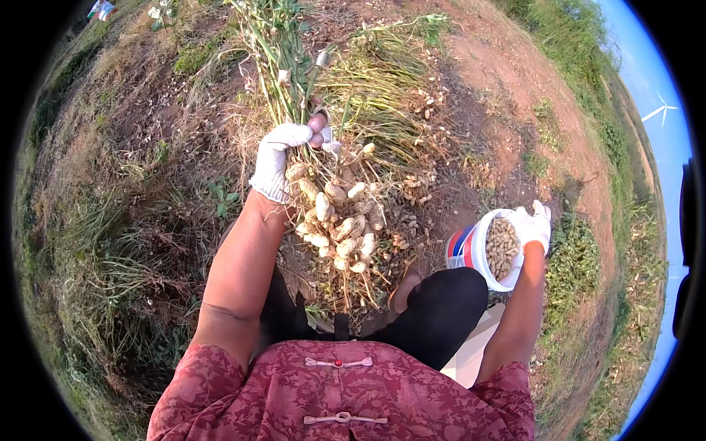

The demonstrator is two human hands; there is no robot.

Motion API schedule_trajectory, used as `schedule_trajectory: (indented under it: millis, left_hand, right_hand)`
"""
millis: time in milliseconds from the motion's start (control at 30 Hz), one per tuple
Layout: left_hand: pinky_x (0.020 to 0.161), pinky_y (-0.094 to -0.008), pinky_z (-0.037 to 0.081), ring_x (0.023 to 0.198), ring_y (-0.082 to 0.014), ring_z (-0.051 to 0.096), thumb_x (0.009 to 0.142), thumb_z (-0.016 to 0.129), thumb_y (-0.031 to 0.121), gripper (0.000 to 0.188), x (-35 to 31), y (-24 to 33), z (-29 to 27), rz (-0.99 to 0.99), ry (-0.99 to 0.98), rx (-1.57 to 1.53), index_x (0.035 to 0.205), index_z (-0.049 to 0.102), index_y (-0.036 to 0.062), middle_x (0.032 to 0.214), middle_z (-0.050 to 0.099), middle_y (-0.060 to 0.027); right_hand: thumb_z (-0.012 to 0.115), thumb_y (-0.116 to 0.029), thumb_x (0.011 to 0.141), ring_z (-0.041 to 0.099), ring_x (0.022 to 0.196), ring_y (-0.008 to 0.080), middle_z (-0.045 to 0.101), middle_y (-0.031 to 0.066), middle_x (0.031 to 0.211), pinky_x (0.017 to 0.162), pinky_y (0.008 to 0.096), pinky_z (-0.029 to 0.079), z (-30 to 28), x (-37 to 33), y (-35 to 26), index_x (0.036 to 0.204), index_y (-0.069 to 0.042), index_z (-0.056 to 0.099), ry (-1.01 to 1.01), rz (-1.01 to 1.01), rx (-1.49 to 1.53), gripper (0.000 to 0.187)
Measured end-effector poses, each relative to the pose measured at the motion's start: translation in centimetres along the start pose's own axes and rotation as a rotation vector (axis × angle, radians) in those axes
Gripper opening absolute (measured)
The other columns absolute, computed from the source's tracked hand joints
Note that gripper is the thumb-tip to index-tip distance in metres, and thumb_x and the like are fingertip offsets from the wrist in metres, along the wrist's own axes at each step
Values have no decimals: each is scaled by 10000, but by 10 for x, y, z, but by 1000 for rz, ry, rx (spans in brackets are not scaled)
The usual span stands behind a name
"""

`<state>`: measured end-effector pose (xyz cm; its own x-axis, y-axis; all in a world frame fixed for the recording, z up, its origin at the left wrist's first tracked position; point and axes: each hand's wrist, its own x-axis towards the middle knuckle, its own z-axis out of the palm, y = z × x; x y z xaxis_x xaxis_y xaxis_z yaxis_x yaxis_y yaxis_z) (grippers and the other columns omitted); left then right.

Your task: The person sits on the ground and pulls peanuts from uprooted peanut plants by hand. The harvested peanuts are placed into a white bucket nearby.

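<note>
My left hand (283, 154), in a white glove with bare fingertips showing, is closed around the green stems of a peanut plant (276, 55). Its leafy end points away from me. Below the fist hangs a thick cluster of pale peanut pods (338, 220), still on the roots. Off to the right, my gloved right hand (533, 226) is at the right rim of a white bucket (476, 246) with blue and red on its side. Its thumb and fingers look apart, and I see nothing held in them. Picked peanuts (501, 248) lie inside the bucket, which tilts in this view.
Beyond the held plant lies a pile of pulled peanut plants (386, 88) with pods toward the right. Dry weeds (125, 242) cover the left ground. My knees (448, 301) are bent close to the bucket. A pale box-like object (474, 353) is beside my right thigh. A wind turbine (664, 109) stands far right.
</note>
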<state>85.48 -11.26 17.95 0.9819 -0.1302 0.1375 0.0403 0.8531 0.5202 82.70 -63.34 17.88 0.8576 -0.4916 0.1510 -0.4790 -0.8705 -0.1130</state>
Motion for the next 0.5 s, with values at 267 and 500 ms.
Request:
schedule_trajectory:
  millis: [267, 500]
  left_hand:
    - [704, -329, 389, 685, -146, 426, 690, 683, 72, 554, -10, 6, 21, -4, -188, -217, 1210, 496, 34, 814, 508, -23]
    - [679, -300, 416, 673, -158, 495, 707, 685, 58, 577, -9, -3, 24, -77, -211, -207, 1245, 477, 20, 807, 522, -42]
  right_hand:
    - [638, -239, 905, 657, 844, 167, 677, 84, 961, 735, 307, 548, -43, -102, -201, 1135, 0, 634, -830, -286, 1209, 332]
    - [457, -530, 963, 636, 966, 253, 655, 164, 1072, 794, 393, 508, 9, -120, -252, 1255, -32, 532, -1490, -130, 1504, 582]
